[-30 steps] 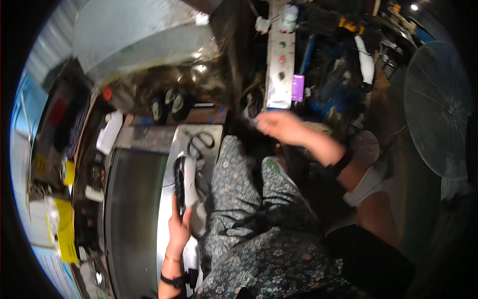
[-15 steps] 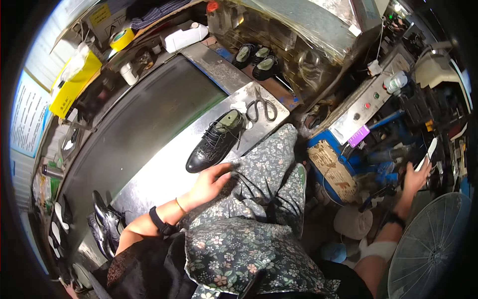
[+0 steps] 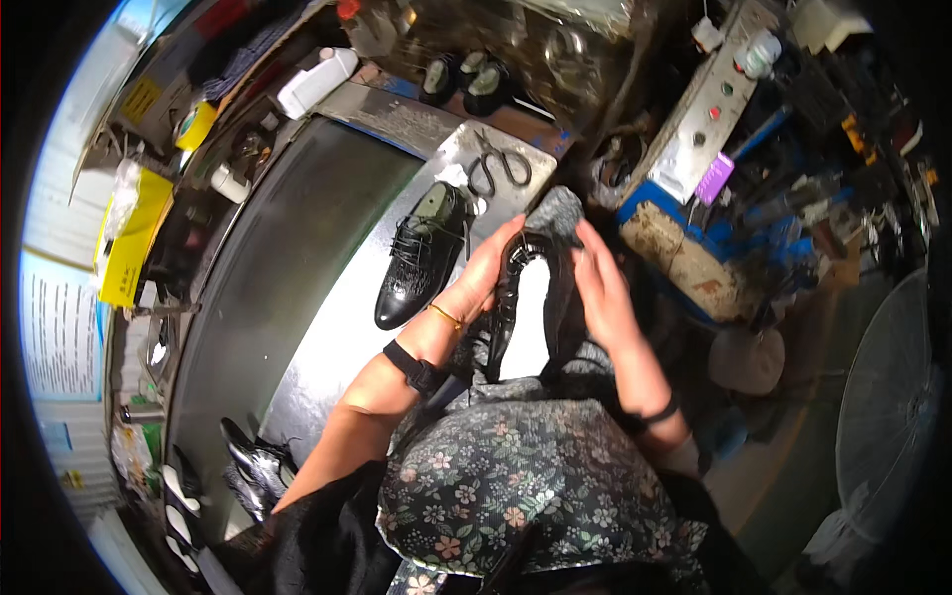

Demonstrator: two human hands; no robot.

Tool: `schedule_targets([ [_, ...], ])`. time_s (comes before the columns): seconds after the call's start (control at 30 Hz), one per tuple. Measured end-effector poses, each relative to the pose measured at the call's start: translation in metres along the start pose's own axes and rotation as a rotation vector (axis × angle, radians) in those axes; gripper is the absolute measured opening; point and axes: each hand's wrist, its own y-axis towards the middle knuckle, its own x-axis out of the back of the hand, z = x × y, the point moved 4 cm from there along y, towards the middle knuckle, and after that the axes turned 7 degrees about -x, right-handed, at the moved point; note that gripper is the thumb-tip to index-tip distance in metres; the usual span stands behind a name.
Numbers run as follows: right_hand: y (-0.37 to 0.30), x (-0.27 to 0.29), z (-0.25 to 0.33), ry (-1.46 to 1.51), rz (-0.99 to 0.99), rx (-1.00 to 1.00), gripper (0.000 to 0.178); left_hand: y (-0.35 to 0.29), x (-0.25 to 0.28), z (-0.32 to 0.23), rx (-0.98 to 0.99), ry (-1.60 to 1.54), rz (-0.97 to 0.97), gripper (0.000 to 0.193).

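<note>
Over my lap, a black lace-up shoe [image 3: 555,312] has a long white surface [image 3: 527,327] facing up. My left hand [image 3: 483,270] is closed along the shoe's left side, partly hiding it. At its right side is my right hand [image 3: 604,288], slightly blurred, fingers stretched out and palm toward the shoe. Whether the right hand touches it I cannot tell. Another black lace-up shoe [image 3: 415,263] stands upright on the metal bench plate [image 3: 322,342], just left of my left hand. Scissors [image 3: 499,169] with black handles lie beyond it on the plate's corner.
A dark belt surface [image 3: 288,228] runs along the left. More black shoes [image 3: 260,466] stand at the lower left, others [image 3: 483,87] at the back. A control panel [image 3: 709,109] with buttons is at the upper right. A round fan guard [image 3: 892,397] stands far right.
My right hand has come from the far right to my lap, where the shoe with the white surface now is. My left hand has moved up to this shoe. The view has shifted.
</note>
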Motion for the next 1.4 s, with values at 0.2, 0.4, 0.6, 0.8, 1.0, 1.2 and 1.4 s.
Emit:
schedule_targets([
  [0.2, 0.051, -0.026, -0.029, -0.079, 0.270, 0.061, 0.042, 0.026, 0.021, 0.034, -0.216, -0.169, 0.120, 0.040],
  [0.4, 0.034, -0.012, -0.015, -0.019, 0.070, 0.008, 0.034, 0.013, 0.002, 0.013, -0.188, 0.272, 0.026, 0.047],
  [0.6, -0.050, 0.088, -0.006, 0.395, 0.367, -0.574, 0.055, -0.089, -0.067, -0.027, -1.161, 1.063, 0.469, 0.051],
  [0.8, -0.069, 0.122, -0.052, 0.653, 0.049, -0.403, 0.059, -0.046, 0.088, -0.060, -0.853, 1.538, -0.480, 0.079],
  [1.0, 0.115, 0.088, -0.035, 0.744, -0.008, 0.098, 0.049, -0.022, 0.130, -0.039, -0.882, 1.488, -0.533, 0.083],
  [1.2, 0.281, -0.019, -0.019, -0.085, -0.089, 0.134, 0.041, -0.015, 0.168, -0.058, -0.644, 0.830, -0.497, 0.061],
  [1.4, 0.089, -0.114, -0.009, 0.253, 0.503, -0.207, 0.087, -0.034, 0.116, -0.043, -0.486, -0.266, -0.536, 0.073],
])
